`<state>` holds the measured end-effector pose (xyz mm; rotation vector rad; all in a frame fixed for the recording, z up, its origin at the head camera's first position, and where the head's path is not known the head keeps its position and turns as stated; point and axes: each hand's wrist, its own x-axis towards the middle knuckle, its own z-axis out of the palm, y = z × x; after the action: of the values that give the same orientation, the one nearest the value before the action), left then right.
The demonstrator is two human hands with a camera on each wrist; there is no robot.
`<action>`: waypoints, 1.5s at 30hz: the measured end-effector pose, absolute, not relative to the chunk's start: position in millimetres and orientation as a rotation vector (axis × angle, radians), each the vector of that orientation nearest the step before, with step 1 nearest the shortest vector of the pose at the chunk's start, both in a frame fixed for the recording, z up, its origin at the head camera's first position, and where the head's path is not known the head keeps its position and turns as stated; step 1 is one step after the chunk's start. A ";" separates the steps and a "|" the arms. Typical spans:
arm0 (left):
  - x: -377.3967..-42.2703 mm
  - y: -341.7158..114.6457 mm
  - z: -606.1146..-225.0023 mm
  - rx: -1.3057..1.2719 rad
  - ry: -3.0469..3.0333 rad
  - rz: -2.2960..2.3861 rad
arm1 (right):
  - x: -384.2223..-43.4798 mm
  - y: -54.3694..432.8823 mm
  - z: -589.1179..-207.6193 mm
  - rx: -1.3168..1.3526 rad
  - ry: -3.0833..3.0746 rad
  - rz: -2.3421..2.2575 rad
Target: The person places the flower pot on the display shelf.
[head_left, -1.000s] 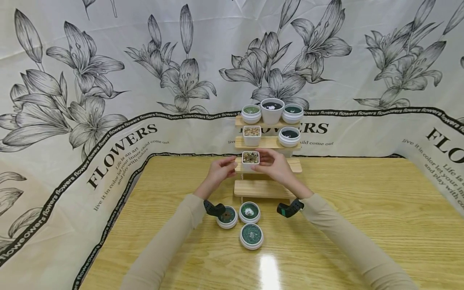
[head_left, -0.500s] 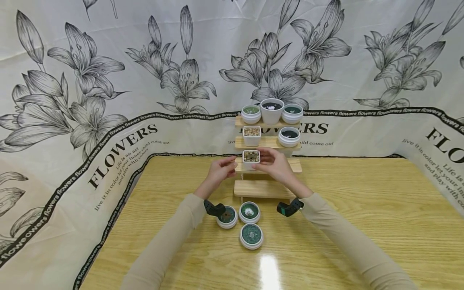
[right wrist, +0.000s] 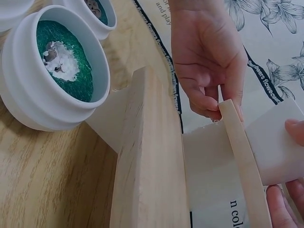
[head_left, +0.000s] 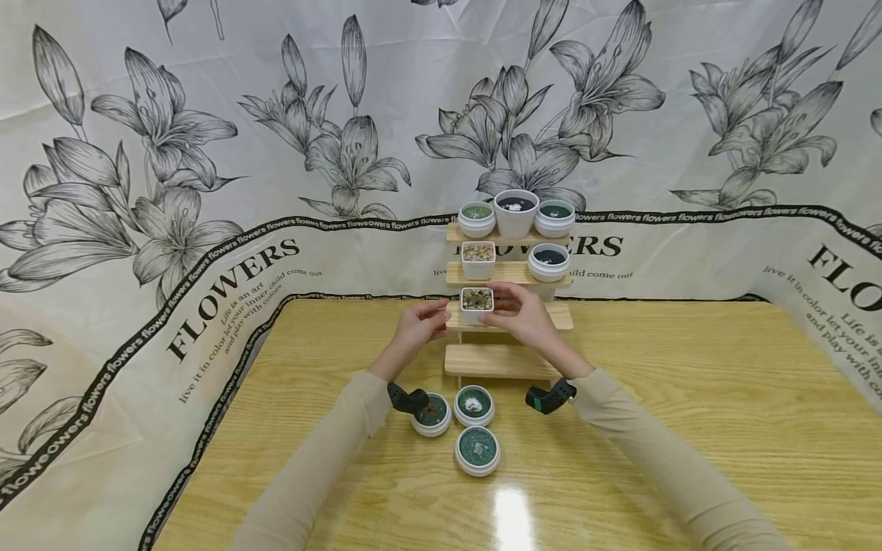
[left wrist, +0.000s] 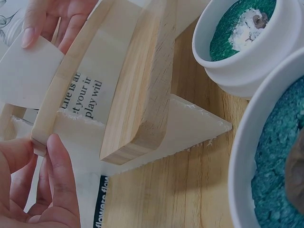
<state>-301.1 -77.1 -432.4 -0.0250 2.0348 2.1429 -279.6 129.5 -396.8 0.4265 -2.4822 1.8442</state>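
My left hand (head_left: pixel 419 325) pinches the left end of a wooden shelf (left wrist: pixel 50 111) between thumb and fingers, the third tier down on a stepped stand. With thumb and fingers, my right hand (head_left: pixel 524 315) holds a small white square pot (head_left: pixel 477 301) filled with mixed gravel. The pot is upright at the left part of that shelf, its base right at the wood in the right wrist view. Directly above it on the second tier stands a similar square pot (head_left: pixel 478 260) of paler gravel, with a round dark-filled pot (head_left: pixel 549 262) to its right.
Three white pots, one of them the middle pot (head_left: pixel 515 214), line the top tier. The lowest shelf (head_left: pixel 506 361) is bare. In front sit round pots with green fill: a left one (head_left: pixel 431 414), a rear one (head_left: pixel 474 405) and a front one (head_left: pixel 478 450). A flower-printed cloth (head_left: pixel 386 260) hangs behind.
The square pot in my right hand has tipped slightly more upright, and my right thumb has shifted a little on its front. My left hand stays at the shelf end.
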 end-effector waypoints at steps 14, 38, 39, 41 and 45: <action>-300.9 -77.3 -433.2 -0.033 2.039 2.146 | -276.3 132.7 -401.3 0.451 -2.385 1.928; -301.2 -78.4 -428.8 -0.013 2.065 2.125 | -212.5 151.1 -413.6 0.598 -2.339 1.807; -301.0 -78.4 -429.2 -0.013 2.065 2.123 | -208.2 151.1 -415.6 0.611 -2.324 1.814; -299.7 -78.2 -429.8 -0.008 2.065 2.123 | -199.8 151.2 -421.4 0.641 -2.299 1.821; -297.9 -77.5 -430.9 -0.007 2.059 2.140 | -184.5 150.4 -432.1 0.698 -2.288 1.796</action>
<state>-297.9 -77.5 -430.9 -0.0065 2.0594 2.1400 -184.5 150.4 -432.1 0.6982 -2.2876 1.7963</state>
